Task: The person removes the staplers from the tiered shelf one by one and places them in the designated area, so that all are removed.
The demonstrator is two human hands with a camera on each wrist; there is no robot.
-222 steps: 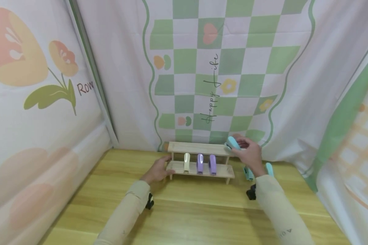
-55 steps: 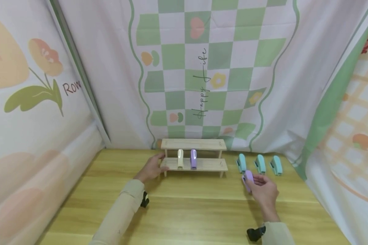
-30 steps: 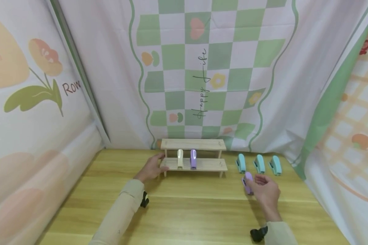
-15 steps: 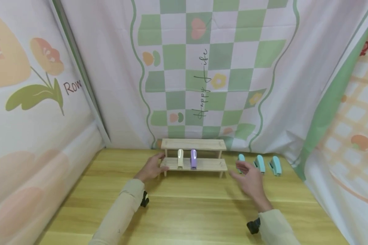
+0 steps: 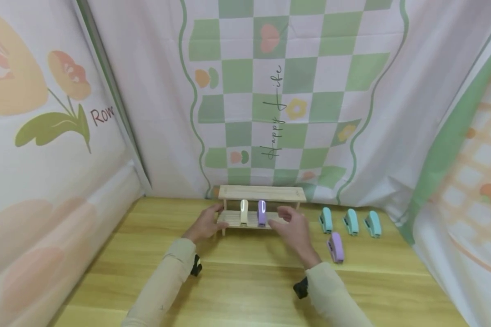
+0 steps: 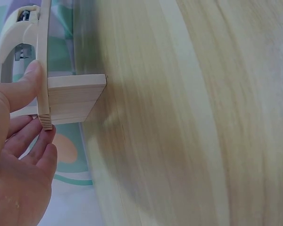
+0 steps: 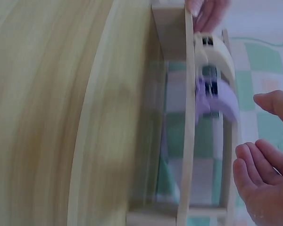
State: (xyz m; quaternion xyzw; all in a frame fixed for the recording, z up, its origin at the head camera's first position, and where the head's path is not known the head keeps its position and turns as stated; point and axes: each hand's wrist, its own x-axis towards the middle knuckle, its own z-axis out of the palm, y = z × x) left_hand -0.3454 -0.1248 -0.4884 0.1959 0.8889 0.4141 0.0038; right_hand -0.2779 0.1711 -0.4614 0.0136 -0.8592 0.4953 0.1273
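A two-tier wooden rack [image 5: 266,193] stands at the back of the table. On its lower board sit a cream stapler [image 5: 244,213] and a purple stapler [image 5: 262,213], side by side. My left hand [image 5: 205,223] pinches the left end of that board; the left wrist view shows the thumb [image 6: 28,84] on top and fingertips at the underside. Just right of the purple stapler hovers my right hand [image 5: 293,229], thumb and fingers apart, holding nothing. In the right wrist view a gap separates its fingers [image 7: 259,165] from the purple stapler [image 7: 221,99].
Several staplers stand on the table to the right: a row of teal ones, with a teal stapler [image 5: 326,220] nearest the rack, and a lilac stapler [image 5: 335,248] in front of them. A patterned curtain [image 5: 270,113] hangs behind the rack.
Teal staplers now stand in a row. My right hand has set a lilac stapler from the lower board before them, released it and moved left to the rack. My left hand stays there.
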